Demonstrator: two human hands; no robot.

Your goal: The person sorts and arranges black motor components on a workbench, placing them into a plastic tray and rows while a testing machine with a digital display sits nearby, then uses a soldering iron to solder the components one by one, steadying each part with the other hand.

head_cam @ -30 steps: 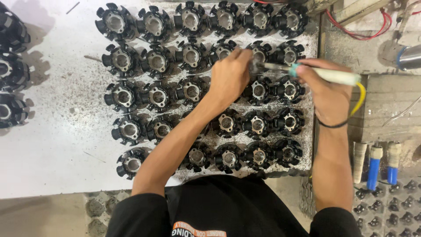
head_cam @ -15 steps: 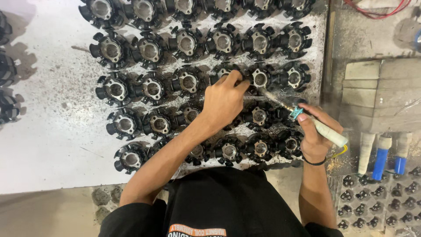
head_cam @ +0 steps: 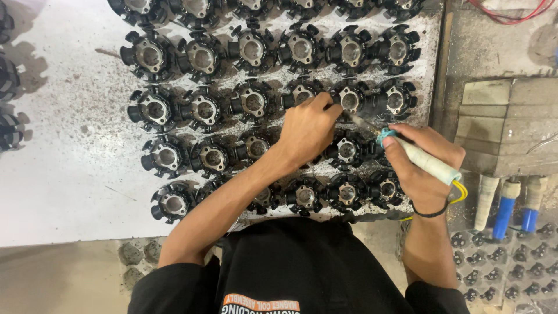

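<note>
On the white, grit-flecked table (head_cam: 64, 174), rows of black round parts with pale metal cores lie side by side, most touching their neighbours. The left hand (head_cam: 305, 131) reaches across them, fingers curled, its fingertips (head_cam: 325, 103) pressing on the rim of one black part (head_cam: 350, 100) in the second row from the top. The right hand (head_cam: 421, 168) is closed in a pen grip around a slim tool (head_cam: 415, 154) with a pale wrapped handle and a teal collar; its thin metal tip points up and left toward that same part, ending just beside the core.

The part looks stiff and fairly dense for its bulk, likely moulded plastic around a metal centre, so it should not flex under a finger. Its outer lugs give ready purchase; pinching across two opposite lugs, or holding the rim down as the left hand does, seems the safest hold, since the centre is where the tool works. The tool looks light and rigid, and the wrapped handle probably keeps it from slipping. A yellow cord (head_cam: 458, 192) loops out from behind the right wrist. Blue-capped tubes (head_cam: 504, 209) stand off to the right.
</note>
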